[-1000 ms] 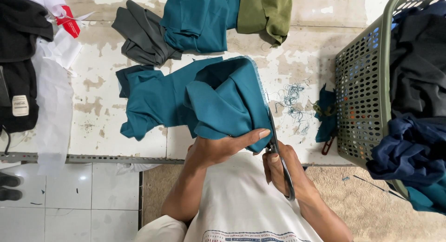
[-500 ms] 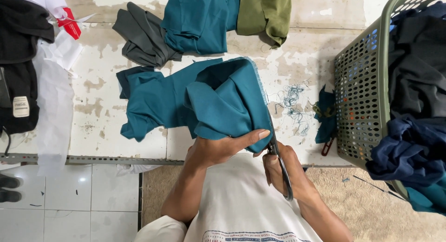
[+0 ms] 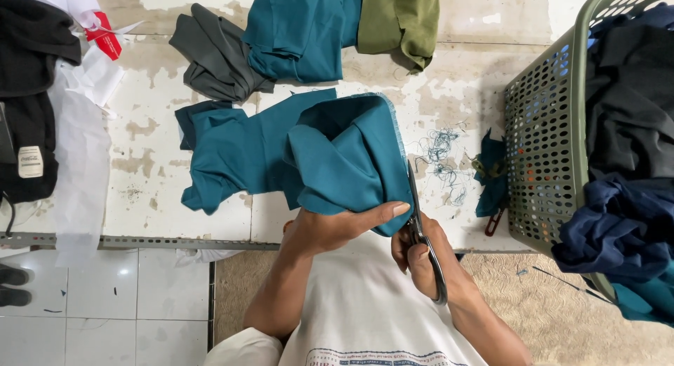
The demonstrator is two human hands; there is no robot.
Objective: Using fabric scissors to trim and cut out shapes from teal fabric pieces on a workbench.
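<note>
Far left: a black cloth (image 3: 31, 92) and a thin white sheet (image 3: 81, 155) lie on the worn white table (image 3: 147, 176); a small red and white pack (image 3: 105, 39) sits near them
Far middle: a grey cloth (image 3: 214, 53), a folded teal cloth (image 3: 302, 32) and a green cloth (image 3: 400, 18) lie in a row
Teal cloth: the big soft teal cloth (image 3: 281, 152) lies bunched in the middle, near the table's near edge; it looks light and floppy, so it is best held close to the cutting edge
Left hand (image 3: 337, 225): closed on the cloth's near fold
Right hand (image 3: 421, 257): wrapped round the metal scissors (image 3: 421, 232); blades touch the cloth's right edge
Right: loose threads (image 3: 442, 155); a green plastic basket (image 3: 547, 148) full of dark clothes
</note>
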